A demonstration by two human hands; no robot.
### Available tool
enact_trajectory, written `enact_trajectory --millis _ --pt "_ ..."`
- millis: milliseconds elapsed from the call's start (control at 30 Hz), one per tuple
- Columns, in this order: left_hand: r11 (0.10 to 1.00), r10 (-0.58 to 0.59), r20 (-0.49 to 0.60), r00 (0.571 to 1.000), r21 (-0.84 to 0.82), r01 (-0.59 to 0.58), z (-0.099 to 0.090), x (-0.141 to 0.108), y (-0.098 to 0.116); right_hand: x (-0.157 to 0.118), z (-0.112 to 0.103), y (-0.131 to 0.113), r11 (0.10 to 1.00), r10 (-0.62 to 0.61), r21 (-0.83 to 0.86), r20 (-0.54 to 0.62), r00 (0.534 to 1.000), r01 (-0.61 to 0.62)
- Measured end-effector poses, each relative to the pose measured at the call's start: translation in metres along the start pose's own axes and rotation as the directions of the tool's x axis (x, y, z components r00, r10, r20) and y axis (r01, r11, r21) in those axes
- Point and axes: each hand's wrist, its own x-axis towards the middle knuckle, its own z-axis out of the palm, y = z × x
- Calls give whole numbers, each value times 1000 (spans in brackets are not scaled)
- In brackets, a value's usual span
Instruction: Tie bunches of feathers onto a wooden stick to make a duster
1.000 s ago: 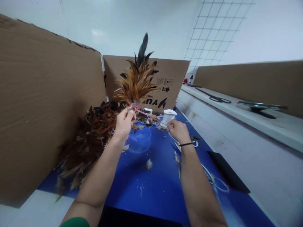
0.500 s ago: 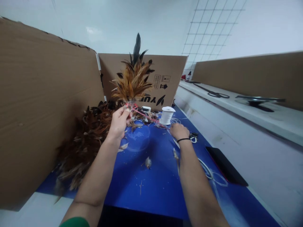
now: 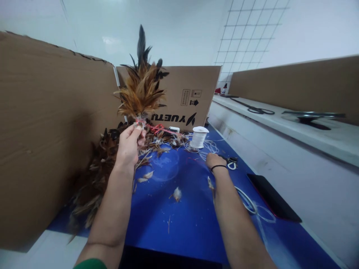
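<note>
A bunch of orange-brown and black feathers [image 3: 142, 89] stands upright, pinched at its base by my left hand [image 3: 130, 144]. Pink-red ribbon [image 3: 159, 128] is around the bunch's base and trails off to the right. My right hand [image 3: 215, 160] rests low over the blue table, fingers curled, beside the dark-and-white snips [image 3: 232, 163]; what its fingers hold, if anything, is hidden. Just behind that hand stands a white spool [image 3: 199, 137] with loose clear strands [image 3: 211, 147] around it.
A big heap of brown feathers [image 3: 92, 186] lies at the left against a cardboard wall [image 3: 50, 130]. A dark phone-like slab [image 3: 273, 198] and coiled cord [image 3: 246, 201] lie at the right. Scissors [image 3: 259, 111] sit on the white ledge [image 3: 308, 138].
My left hand has moved left with the feather bunch, and the ribbon now lies lower behind it. My right hand has shifted slightly to the right and down.
</note>
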Motion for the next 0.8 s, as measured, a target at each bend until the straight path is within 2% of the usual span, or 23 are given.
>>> enact_trajectory --millis 133,200,233,267,333,367,400,433,500,533,600,667,733,800 --pt "1000 -23 18 1000 17 23 0 0 -2 -4 -12 -2 1000 -14 -20 71 997 15" --pt "997 -67 64 996 44 65 4 -2 -6 -11 -26 -4 998 -68 -19 -24 997 68" --pt "995 -90 89 992 60 85 6 -3 -8 -16 -34 -6 994 -105 -2 -127 986 105" --pt "992 -109 111 988 76 101 9 -5 -11 -21 -43 -9 988 -139 36 -263 955 153" --pt "987 -137 156 978 106 122 16 -8 -17 -33 -57 -19 925 -169 209 -520 838 316" --pt "985 -147 179 973 118 127 19 -10 -20 -40 -63 -26 842 -166 328 -600 783 429" --pt "983 -154 202 967 131 129 22 -12 -24 -46 -66 -34 712 -173 450 -631 756 539" --pt "981 -158 224 962 146 128 25 -14 -26 -52 -68 -43 546 -209 566 -622 755 617" --pt "976 -163 258 952 184 117 30 -18 -32 -64 -67 -62 258 -369 735 -525 767 627" --pt "972 -167 270 948 204 113 32 -19 -34 -69 -65 -71 145 -451 788 -486 749 599" --pt "966 -174 280 944 234 108 35 -21 -36 -77 -60 -83 -4 -565 852 -434 702 523" --pt "960 -172 278 945 260 98 37 -23 -38 -81 -57 -89 -41 -619 897 -369 693 441" --pt "953 -159 284 946 293 72 38 -23 -39 -81 -55 -89 -4 -601 913 -329 728 409" --pt "945 -143 300 943 325 40 38 -23 -40 -78 -56 -88 30 -532 892 -367 763 450"
